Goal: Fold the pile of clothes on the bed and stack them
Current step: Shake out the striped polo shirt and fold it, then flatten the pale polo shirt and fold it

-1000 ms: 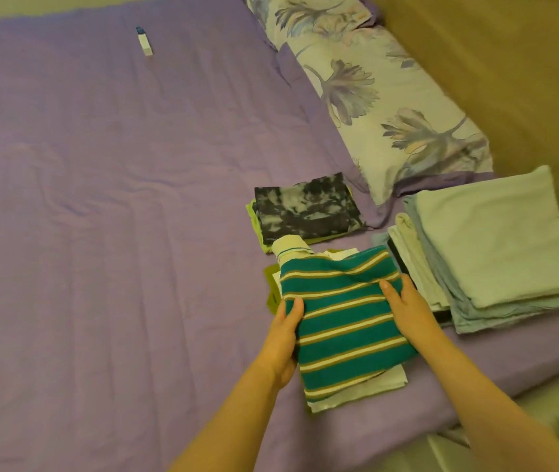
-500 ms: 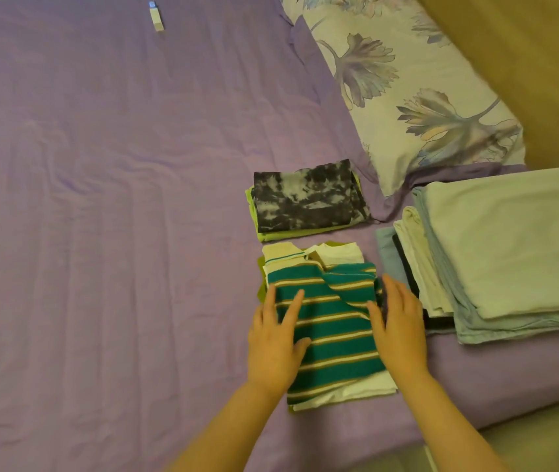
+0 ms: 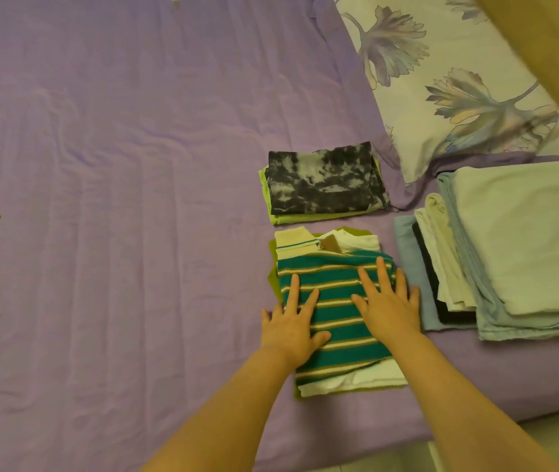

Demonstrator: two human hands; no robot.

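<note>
Your left hand (image 3: 293,330) and right hand (image 3: 388,306) lie flat, fingers spread wide, on the striped shirt (image 3: 334,313) — just beside it, the tie-dye stack (image 3: 322,182).

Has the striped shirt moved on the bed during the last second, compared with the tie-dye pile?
Yes. The striped shirt swung from slanted to square with the tie-dye pile and now lies flat on its stack under both hands.

Folded green-striped shirt (image 3: 336,315) atop small stack, beside tie-dye pile (image 3: 322,180)
</note>
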